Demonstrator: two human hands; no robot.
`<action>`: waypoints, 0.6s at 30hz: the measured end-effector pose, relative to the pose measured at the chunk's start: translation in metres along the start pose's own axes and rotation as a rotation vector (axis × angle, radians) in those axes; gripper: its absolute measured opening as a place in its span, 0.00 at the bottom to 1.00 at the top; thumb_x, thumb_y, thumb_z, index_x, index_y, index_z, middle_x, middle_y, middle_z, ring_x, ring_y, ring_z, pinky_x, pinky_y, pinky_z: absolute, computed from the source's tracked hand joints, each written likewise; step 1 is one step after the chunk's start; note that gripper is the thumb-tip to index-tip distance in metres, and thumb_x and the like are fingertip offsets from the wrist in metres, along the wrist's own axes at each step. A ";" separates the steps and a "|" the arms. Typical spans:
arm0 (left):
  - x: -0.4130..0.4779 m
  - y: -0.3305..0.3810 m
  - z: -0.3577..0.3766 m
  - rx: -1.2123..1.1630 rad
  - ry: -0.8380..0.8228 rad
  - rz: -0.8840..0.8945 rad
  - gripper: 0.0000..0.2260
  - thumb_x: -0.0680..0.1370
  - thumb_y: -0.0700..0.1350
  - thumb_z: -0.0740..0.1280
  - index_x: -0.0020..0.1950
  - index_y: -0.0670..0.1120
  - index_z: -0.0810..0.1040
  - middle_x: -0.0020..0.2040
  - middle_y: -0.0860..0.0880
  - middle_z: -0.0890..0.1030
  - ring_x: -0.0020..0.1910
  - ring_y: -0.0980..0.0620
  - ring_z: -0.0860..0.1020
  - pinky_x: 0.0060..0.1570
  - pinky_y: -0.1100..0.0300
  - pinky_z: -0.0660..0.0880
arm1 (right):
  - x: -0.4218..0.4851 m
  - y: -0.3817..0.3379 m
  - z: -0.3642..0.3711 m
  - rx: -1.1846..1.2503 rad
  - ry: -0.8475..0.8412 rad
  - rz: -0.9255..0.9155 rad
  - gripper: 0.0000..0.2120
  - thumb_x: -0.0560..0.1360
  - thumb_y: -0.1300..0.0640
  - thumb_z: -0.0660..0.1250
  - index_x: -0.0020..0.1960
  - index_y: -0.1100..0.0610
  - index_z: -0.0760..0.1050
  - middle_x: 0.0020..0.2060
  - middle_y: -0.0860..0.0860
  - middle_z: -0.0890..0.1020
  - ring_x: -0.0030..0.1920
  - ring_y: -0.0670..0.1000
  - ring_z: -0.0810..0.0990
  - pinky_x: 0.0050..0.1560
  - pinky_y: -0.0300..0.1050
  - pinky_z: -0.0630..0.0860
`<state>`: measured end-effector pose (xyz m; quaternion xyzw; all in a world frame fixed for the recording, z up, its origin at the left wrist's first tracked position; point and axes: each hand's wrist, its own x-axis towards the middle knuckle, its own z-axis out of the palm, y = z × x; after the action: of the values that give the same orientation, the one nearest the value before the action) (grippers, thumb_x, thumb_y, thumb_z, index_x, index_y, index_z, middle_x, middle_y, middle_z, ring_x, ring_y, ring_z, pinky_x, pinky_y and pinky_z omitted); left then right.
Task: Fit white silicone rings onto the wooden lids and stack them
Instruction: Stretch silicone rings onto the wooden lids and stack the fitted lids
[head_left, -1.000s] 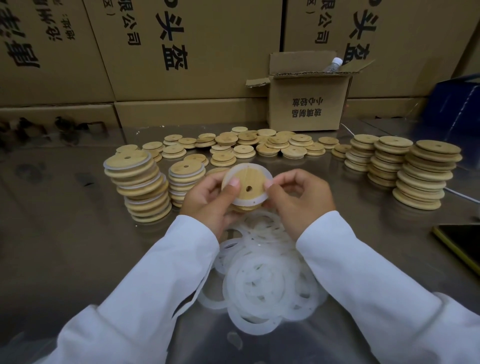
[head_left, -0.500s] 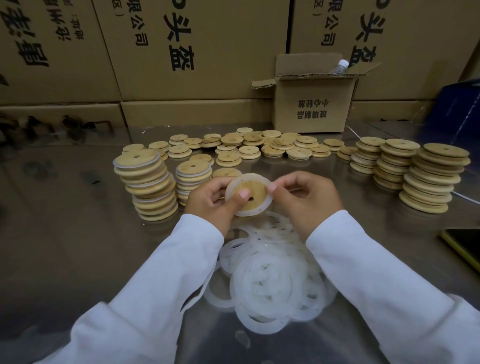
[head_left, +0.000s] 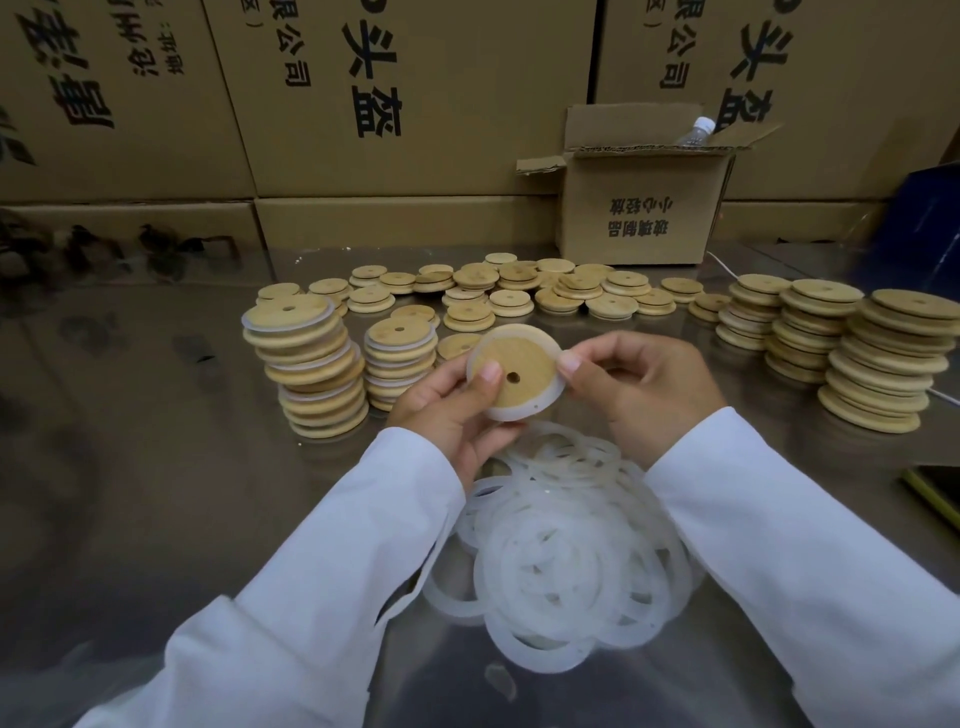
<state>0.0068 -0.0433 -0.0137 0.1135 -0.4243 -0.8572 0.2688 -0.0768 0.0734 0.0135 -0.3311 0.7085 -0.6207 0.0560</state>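
Observation:
I hold one round wooden lid (head_left: 524, 364) with a small hole, tilted towards me above the table, a white silicone ring (head_left: 511, 413) seated around its rim. My left hand (head_left: 452, 410) grips its left edge, thumb on the face. My right hand (head_left: 639, 389) pinches its right edge. Below my wrists lies a loose heap of white rings (head_left: 566, 556). To the left stand two stacks of ringed lids (head_left: 311, 369) (head_left: 400, 358). Loose bare lids (head_left: 519, 293) are scattered behind, and three stacks of bare lids (head_left: 883, 358) rise at the right.
A small open cardboard box (head_left: 644, 208) with a bottle top showing stands at the back right of the shiny metal table (head_left: 156, 467). Large printed cartons (head_left: 415, 93) wall the far side. A dark blue object (head_left: 930, 223) and a yellow-edged item (head_left: 935, 488) sit at the right.
The lid has turned slightly in my hands, its face tipped more towards me, and both hands sit a little lower in view. The stacks have not changed.

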 end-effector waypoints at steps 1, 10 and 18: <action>0.000 0.000 0.001 -0.010 -0.002 -0.006 0.20 0.66 0.40 0.65 0.58 0.39 0.75 0.52 0.41 0.81 0.50 0.45 0.81 0.40 0.55 0.81 | 0.000 0.000 0.000 -0.006 0.001 0.002 0.08 0.72 0.56 0.70 0.34 0.50 0.78 0.34 0.47 0.82 0.37 0.46 0.79 0.38 0.35 0.72; 0.000 0.001 0.003 -0.006 0.064 -0.014 0.12 0.76 0.37 0.61 0.59 0.39 0.75 0.52 0.41 0.80 0.51 0.45 0.79 0.37 0.57 0.81 | -0.001 0.001 0.004 -0.187 0.018 -0.078 0.09 0.73 0.56 0.69 0.35 0.48 0.75 0.32 0.44 0.78 0.33 0.42 0.74 0.32 0.28 0.69; -0.002 0.002 0.003 0.113 0.056 0.072 0.07 0.73 0.35 0.65 0.50 0.41 0.76 0.45 0.42 0.82 0.45 0.46 0.82 0.41 0.54 0.81 | -0.003 0.010 0.004 0.175 0.030 0.091 0.06 0.71 0.58 0.71 0.35 0.52 0.79 0.23 0.43 0.79 0.26 0.38 0.76 0.30 0.28 0.72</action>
<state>0.0086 -0.0413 -0.0104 0.1372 -0.4679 -0.8183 0.3045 -0.0767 0.0716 0.0027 -0.2832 0.6665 -0.6820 0.1021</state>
